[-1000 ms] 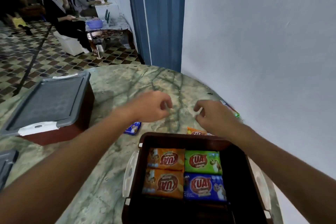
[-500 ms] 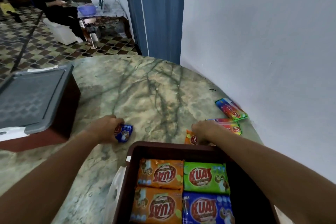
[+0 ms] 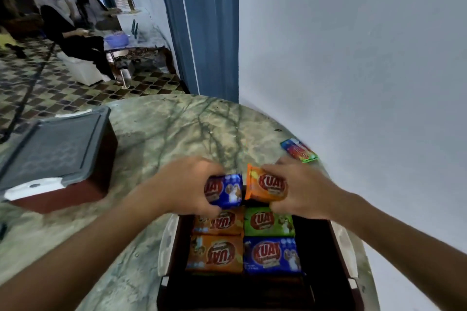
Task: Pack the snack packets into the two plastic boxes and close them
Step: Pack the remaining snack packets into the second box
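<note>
Far to my left sits the closed box [image 3: 54,156] with its grey lid on, so I judge that one packed, while the open box [image 3: 338,247] lies just in front of me with four packets in two rows, leaving its far edge free. My left hand [image 3: 184,188] is curled round a blue packet [image 3: 223,190] and my right hand [image 3: 300,190] round an orange packet [image 3: 265,186], both arms stretched forward and the packets held face up, side by side above that far edge, ready to drop in as a third row. One striped packet [image 3: 298,150] lies on the table [image 3: 177,134] by the wall, to the right.
</note>
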Available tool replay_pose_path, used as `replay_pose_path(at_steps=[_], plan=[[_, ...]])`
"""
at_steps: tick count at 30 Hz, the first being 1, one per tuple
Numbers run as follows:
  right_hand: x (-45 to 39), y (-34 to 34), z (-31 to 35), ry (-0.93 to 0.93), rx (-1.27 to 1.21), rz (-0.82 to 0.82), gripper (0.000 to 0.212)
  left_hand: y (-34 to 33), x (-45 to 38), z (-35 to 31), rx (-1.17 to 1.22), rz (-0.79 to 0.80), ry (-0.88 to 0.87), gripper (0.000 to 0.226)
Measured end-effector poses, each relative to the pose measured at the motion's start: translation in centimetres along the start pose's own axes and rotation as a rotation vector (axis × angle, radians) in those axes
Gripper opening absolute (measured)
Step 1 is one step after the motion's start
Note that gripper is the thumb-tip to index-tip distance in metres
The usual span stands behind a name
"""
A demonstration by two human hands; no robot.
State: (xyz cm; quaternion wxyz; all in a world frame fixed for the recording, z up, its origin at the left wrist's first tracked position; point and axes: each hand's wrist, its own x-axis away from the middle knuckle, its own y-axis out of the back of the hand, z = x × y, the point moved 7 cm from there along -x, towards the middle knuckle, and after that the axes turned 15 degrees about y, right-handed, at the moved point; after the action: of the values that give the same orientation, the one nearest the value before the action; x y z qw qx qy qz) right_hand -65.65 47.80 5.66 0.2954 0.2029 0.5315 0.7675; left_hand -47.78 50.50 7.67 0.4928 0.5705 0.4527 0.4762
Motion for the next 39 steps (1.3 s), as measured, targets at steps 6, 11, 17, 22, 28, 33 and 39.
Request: replay_pose_path(at_steps=[6,11,17,22,28,33,39], plan=[[3.4,-6.7,0.2,0.026,0.247,0.147,0.067,-8.4,1.0,-2.7,-0.223,0.134,0.051,0.063],[3.3,-8.4,0.4,-0.127,0.282,0.082,0.045,-9.1,1.2,-1.5,-0.213,0.099,0.076,0.042],[1.7,-10.1,3.7,-0.172,0.218,0.046,0.047,-9.1,2.0,-2.2,-0.185,0.040,0.110,0.039],[3.4,-11.0,2.3,-0.047,0.161,0.292,0.109,-9.5,3.2,-2.1,-0.158,0.094,0.061,0.081],[4.0,-13.6,2.1,0.056,0.396,0.349,0.128,-13.3,5.2,-2.2,-0.462,0.146,0.105,0.070],[3.8,-14.1,2.0,0.042,0.405,0.300,0.120,-14.7,4.7,-2.4,-0.517,0.133,0.096,0.057],[3.6,-12.4,3.1,-0.008,0.283,0.472,0.115,-12.2,5.2,-3.2,-0.455,0.390,0.148,0.113]])
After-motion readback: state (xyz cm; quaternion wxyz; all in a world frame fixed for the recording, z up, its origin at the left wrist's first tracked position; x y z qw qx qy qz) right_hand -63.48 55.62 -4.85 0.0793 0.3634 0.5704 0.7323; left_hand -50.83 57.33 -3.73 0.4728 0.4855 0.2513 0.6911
